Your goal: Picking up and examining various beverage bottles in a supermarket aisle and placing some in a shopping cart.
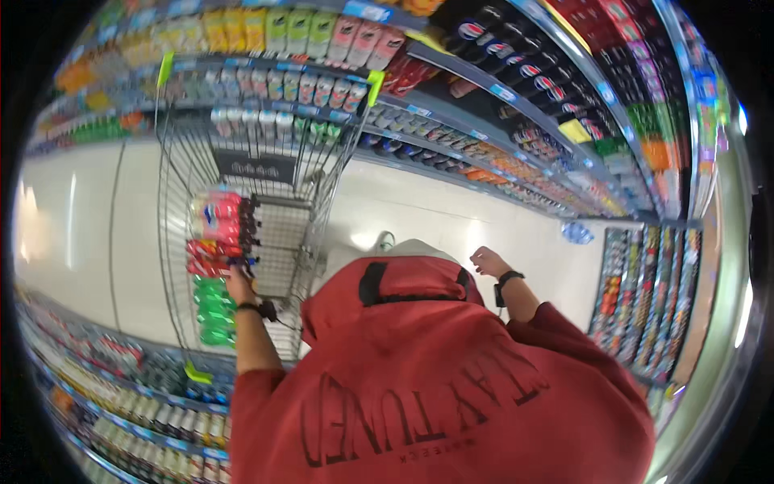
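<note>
A metal wire shopping cart (163,242) with bright green corner pieces stands to the left of my body. Packs of bottles lie inside it: pink-labelled dark bottles (221,215), red-labelled bottles (208,257) and green bottles (214,311). My left hand (239,284) reaches into the cart and touches the end of the red-labelled bottles by their dark caps; whether its fingers grip one is not clear. At my right side, over the floor, my right hand (488,262) hangs with curled fingers and nothing visible in it. Both wrists wear dark bands.
Shelves of cartons (296,33), cans (290,88) and large cola bottles (520,66) run along the far side. More drink shelves (151,417) line the near left. At the right stands a low block of stacked goods (647,302), with a blue-and-clear pack (577,233) on the floor beside it.
</note>
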Tool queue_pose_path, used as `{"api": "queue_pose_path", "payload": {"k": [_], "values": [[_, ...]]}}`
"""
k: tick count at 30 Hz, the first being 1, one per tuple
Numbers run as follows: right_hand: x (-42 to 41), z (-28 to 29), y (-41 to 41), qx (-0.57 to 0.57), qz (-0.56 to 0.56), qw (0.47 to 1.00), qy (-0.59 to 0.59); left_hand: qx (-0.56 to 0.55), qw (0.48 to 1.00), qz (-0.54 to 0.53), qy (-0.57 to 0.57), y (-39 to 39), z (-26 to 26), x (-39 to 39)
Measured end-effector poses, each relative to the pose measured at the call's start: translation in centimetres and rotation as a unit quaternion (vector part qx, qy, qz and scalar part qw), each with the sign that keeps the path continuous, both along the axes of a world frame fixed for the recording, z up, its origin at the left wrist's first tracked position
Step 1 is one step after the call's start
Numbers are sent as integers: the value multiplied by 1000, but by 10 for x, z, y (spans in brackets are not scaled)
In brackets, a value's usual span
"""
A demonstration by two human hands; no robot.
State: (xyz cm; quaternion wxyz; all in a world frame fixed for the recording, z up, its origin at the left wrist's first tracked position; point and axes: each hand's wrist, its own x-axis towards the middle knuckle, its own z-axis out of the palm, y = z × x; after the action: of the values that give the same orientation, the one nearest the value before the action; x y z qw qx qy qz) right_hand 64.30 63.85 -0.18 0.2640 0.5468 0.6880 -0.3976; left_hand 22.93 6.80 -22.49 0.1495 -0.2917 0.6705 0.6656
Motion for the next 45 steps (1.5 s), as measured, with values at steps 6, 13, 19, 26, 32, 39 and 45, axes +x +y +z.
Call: {"api": "queue_pose_path", "payload": {"k": [6,13,19,26,32,39,45], "values": [[-29,-30,13,9,85,996,-2,58,996,48,-44,-6,114,14],[-133,-26,7,-29,157,952,261,-57,987,-90,120,15,230,53],[-200,91,-11,-101,202,864,449,-61,865,-369,333,105,373,71],[-141,192,6,-449,100,719,521,75,880,-409,228,275,453,112],[-53,218,44,-425,115,749,496,174,843,-443,252,395,484,173],[-8,229,46,-332,95,734,585,231,812,-461,273,461,487,244],[12,249,50,-350,9,732,585,219,762,-514,329,479,495,263]]}}
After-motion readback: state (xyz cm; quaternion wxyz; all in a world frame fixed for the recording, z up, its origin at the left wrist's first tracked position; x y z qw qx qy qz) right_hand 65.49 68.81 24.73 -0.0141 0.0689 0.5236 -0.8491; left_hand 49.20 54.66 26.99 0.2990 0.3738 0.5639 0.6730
